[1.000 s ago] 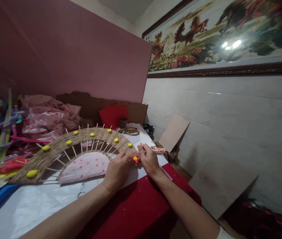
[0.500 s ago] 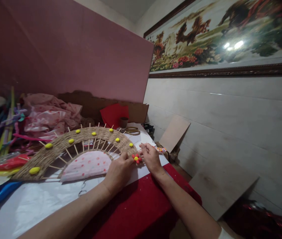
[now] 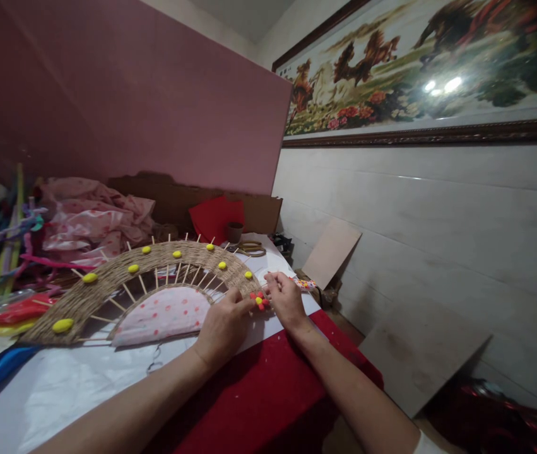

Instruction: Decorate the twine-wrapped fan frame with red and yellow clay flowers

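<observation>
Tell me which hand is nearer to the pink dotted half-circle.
Left. The left hand is just beside the pink dotted half-circle, at its right end; the right hand is farther off, beyond the red-petalled flower.

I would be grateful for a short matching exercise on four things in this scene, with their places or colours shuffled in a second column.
1. Flower
2. Woven arch
3. Scissors
4. Framed picture

A. Near the cup
B. On the wall
C. Red around a yellow middle
D. Brown, with yellow dots

Pairs: 1-C, 2-D, 3-A, 4-B
</observation>
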Demonstrator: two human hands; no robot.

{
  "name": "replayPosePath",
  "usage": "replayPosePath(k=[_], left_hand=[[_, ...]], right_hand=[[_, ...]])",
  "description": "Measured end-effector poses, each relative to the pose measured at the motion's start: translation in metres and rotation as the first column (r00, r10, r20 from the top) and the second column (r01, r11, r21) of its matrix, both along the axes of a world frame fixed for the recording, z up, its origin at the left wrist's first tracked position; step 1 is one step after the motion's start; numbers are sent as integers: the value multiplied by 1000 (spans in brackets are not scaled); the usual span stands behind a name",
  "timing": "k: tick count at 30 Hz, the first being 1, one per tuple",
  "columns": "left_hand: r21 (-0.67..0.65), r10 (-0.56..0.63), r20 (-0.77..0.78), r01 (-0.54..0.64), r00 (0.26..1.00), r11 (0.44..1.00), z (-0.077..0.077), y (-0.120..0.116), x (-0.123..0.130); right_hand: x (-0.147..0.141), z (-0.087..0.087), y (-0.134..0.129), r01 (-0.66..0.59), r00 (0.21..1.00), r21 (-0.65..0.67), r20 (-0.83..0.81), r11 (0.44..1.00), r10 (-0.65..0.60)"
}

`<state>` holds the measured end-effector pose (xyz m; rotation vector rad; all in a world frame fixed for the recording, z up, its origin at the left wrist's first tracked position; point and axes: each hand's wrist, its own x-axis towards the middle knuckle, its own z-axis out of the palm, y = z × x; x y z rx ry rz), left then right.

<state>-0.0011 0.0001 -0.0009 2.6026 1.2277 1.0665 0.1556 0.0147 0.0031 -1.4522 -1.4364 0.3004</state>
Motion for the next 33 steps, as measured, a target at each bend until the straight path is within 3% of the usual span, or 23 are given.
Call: replayPosePath(k=[4,10,27,33], left_hand=[[-53,46,98,-41,994,998,1,5,2],[-82,122,-50,-126,991,989,4,4,6],[-82,112,-70,-118,991,990,5,2,5],[-116,93,43,-88,995,989,5,3,4]], right_hand=[[-1,1,-1,-5,1000,4,-3,1000,5],[-1,0,-2,-15,1000,7,1,1000,15],[-2,1,-3,-13,1000,17,-3,1000,13],[-1,1,-2,-6,1000,19,-8,1000,7]])
